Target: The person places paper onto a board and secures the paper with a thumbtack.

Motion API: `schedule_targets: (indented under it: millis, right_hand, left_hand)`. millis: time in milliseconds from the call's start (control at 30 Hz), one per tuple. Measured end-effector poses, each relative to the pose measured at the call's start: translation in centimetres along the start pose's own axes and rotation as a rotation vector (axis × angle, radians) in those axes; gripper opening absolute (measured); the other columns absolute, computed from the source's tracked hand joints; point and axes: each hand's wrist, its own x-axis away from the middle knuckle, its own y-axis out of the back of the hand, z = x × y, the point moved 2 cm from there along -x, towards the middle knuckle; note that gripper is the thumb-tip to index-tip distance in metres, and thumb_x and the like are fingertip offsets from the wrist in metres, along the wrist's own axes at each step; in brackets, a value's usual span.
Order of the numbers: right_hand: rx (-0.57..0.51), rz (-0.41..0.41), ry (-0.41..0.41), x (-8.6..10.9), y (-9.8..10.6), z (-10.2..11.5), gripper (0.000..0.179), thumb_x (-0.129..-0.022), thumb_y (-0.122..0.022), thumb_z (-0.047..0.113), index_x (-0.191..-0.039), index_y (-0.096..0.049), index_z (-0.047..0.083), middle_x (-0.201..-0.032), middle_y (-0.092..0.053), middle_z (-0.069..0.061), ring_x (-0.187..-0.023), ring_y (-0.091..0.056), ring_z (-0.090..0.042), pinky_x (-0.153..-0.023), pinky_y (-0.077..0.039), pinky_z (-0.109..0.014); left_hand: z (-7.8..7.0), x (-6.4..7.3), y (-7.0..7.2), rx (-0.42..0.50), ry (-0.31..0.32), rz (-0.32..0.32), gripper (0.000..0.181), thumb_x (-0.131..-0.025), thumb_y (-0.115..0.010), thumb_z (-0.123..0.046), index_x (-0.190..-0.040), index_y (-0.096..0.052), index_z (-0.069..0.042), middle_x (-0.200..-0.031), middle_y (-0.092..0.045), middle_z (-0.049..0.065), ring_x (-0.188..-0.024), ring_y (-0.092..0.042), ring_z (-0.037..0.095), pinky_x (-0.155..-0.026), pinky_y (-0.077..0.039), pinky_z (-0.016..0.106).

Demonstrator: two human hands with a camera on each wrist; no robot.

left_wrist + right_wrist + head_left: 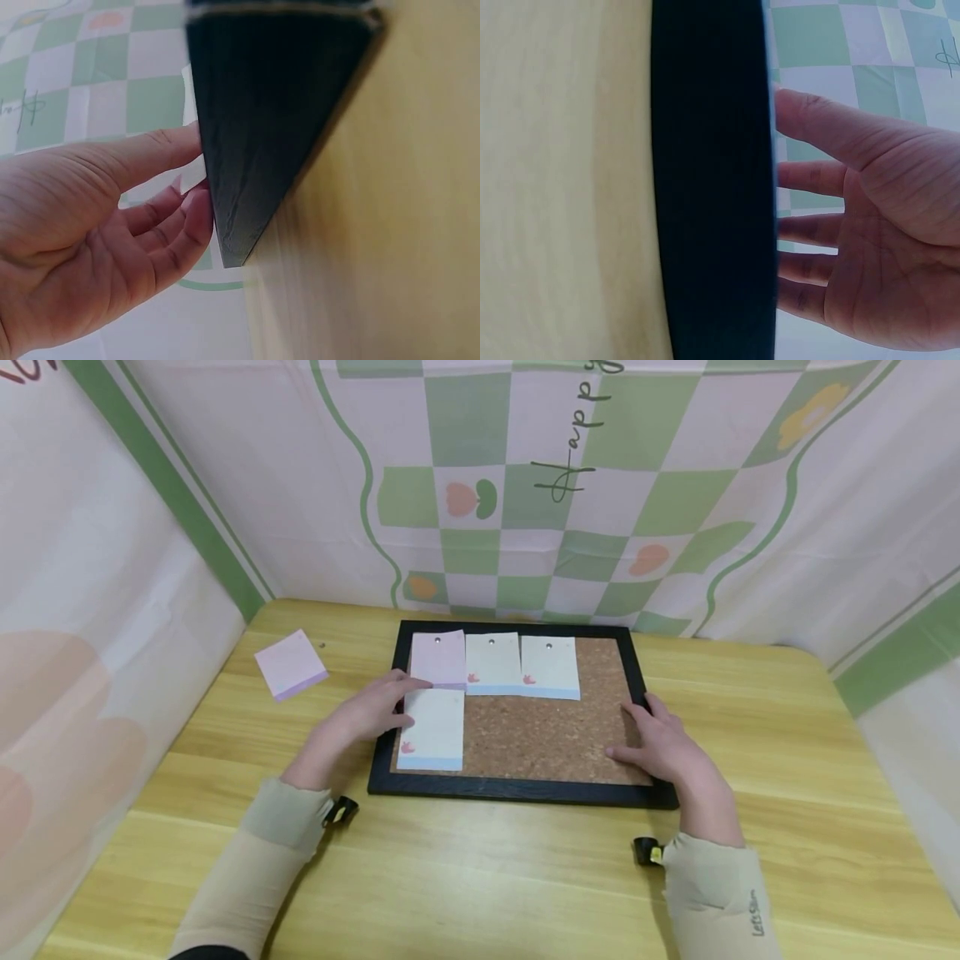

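A black-framed cork board [540, 735] lies on the table. Along its top sit a lilac note [438, 658] and two white notes with blue bottom strips, the middle one [492, 662] and the right one [550, 667], each with a silver pin near its top. Below the lilac note lies another white note [435, 731]; no pin shows on it. My left hand [371, 706] touches this note's left side with thumb and fingertips, its wrist over the frame. On the board's right side, my right hand [663, 739] rests with spread fingers at the frame and cork, holding nothing.
On the table left of the board lie a lilac note pad or sheet [291, 664] and a small silver pin [322, 645]. The wooden table [480, 877] meets a green-and-white checked cloth [540, 552] behind the board. Cloth walls stand at both sides.
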Motion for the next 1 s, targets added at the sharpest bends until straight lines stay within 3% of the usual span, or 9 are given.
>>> schedule_targets:
  millis: [133, 533, 767, 1000]
  right_hand:
    - [0.000, -0.001, -0.002, 0.0, 0.0, 0.1, 0.085, -0.094, -0.067, 0.037, -0.154, -0.024, -0.006, -0.158, -0.003, -0.042, -0.137, -0.013, -0.068, -0.107, -0.027, -0.076]
    - [0.021, -0.012, 0.002, 0.0, -0.3, 0.1, 0.085, -0.094, -0.067, 0.039, -0.154, -0.026, -0.004, -0.158, -0.007, -0.041, -0.136, -0.016, -0.068, -0.105, -0.029, -0.076]
    - [0.030, -0.021, 0.007, -0.1, -0.2, 0.3, 0.085, -0.093, -0.067, 0.041, -0.154, -0.027, -0.003, -0.158, -0.009, -0.040, -0.137, -0.016, -0.067, -0.106, -0.029, -0.076]
    - [0.063, -0.091, 0.114, -0.2, -0.1, 1.6, 0.076, -0.094, -0.068, 0.034, -0.147, -0.036, -0.010, -0.154, -0.026, -0.039, -0.141, -0.024, -0.058, -0.115, -0.023, -0.068]
  left_hand:
    - [0.0, 0.0, -0.1, 0.002, -0.003, -0.026, 0.060, -0.093, -0.071, -0.012, -0.148, -0.048, -0.012, -0.139, -0.051, 0.019, -0.121, -0.053, 0.031, -0.101, -0.050, 0.047]
    - [-0.2, 0.1, -0.1, -0.010, 0.007, -0.027, 0.047, -0.093, -0.071, -0.012, -0.138, -0.056, -0.008, -0.147, -0.050, 0.017, -0.139, -0.044, 0.035, -0.115, -0.040, 0.051]
    - [0.0, 0.0, -0.2, -0.012, 0.011, -0.031, 0.044, -0.093, -0.071, -0.012, -0.135, -0.059, -0.008, -0.143, -0.053, 0.017, -0.134, -0.048, 0.035, -0.113, -0.041, 0.051]
    - [0.1, -0.1, -0.3, -0.008, 0.013, -0.034, 0.042, -0.093, -0.071, -0.012, -0.133, -0.062, -0.008, -0.141, -0.054, 0.016, -0.130, -0.052, 0.033, -0.110, -0.045, 0.048]
